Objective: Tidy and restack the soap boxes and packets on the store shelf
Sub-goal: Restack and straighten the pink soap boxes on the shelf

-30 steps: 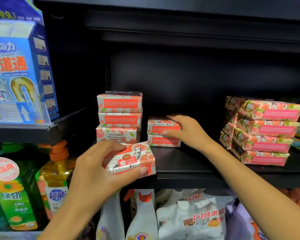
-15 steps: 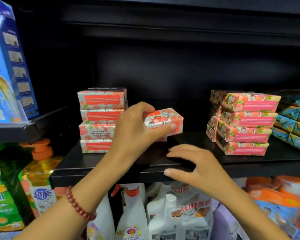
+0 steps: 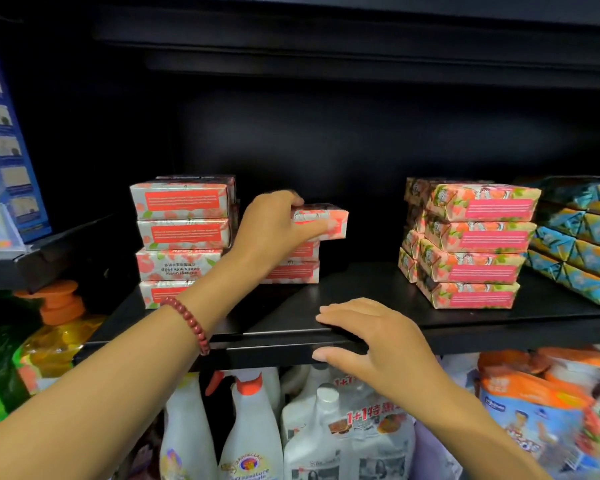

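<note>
"So, head view: the left hand [image 3: 274,230]?"

"Curling its fingers round a red-and-silver cardboard soap box [image 3: 328,220], overhanging the two-box stack [image 3: 297,273] at three o'clock of the taller pile [image 3: 184,216]."

"Handling?"

"Likely light, stiff, slick; gripping the long edges is suiting it. Meanwhile the right hand [image 3: 368,336], at five o'clock, is resting slack-fingered on the black shelf [image 3: 482,329]."

The left hand [image 3: 274,233] hides part of the top soap box [image 3: 331,220]. The blue box [image 3: 7,150] is cut off. Bottom-right packs [image 3: 534,410] look blurry.
</note>
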The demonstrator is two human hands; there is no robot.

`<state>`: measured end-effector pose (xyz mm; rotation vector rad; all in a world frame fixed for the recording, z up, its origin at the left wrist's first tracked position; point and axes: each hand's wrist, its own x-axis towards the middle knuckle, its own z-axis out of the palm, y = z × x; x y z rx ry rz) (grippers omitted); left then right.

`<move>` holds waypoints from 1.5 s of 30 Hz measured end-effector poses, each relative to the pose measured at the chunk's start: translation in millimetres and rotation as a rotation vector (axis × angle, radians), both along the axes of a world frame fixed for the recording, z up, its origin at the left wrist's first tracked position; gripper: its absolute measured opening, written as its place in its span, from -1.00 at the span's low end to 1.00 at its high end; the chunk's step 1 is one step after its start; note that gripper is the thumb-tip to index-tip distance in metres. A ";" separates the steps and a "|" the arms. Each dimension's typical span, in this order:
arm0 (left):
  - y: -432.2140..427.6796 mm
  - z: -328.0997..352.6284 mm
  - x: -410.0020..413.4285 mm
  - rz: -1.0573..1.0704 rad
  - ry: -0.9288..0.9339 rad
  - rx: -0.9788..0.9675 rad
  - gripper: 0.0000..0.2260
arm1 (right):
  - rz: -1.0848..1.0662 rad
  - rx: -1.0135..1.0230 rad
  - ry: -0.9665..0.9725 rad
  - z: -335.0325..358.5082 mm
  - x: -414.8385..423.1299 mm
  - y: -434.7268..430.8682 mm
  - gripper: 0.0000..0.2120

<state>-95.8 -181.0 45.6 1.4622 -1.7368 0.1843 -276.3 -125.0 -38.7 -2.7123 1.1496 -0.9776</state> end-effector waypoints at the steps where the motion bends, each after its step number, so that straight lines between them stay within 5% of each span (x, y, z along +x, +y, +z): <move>1: 1.2 1.7 0.0 0.007 -0.055 -0.007 -0.51 | 0.000 0.005 -0.004 0.2 -0.1 0.3 -0.56; 10: 11.0 -4.4 4.1 0.171 -0.303 -0.115 -0.83 | 0.006 0.017 -0.005 2.6 -0.5 1.4 -0.55; 23: 14.7 -10.2 -1.2 0.308 -0.377 -0.102 -0.75 | 0.001 0.033 -0.002 2.2 -0.7 0.1 -0.55; 29: 25.2 -10.4 3.2 0.208 -0.341 -0.050 -0.68 | 0.004 0.027 0.001 1.9 -0.7 -0.4 -0.55; 34: 75.4 -33.5 25.7 0.024 -0.361 -0.251 -0.72 | 0.073 0.088 -0.089 17.5 0.8 -2.2 -0.58; 40: 128.0 -78.6 72.1 0.129 -0.175 -0.174 -0.72 | 0.196 -0.065 -0.335 66.6 46.4 -7.6 -0.64; 45: 130.3 -90.6 90.9 0.162 -0.176 -0.138 -0.67 | 0.157 -0.154 -0.185 109.2 107.7 -28.6 -0.46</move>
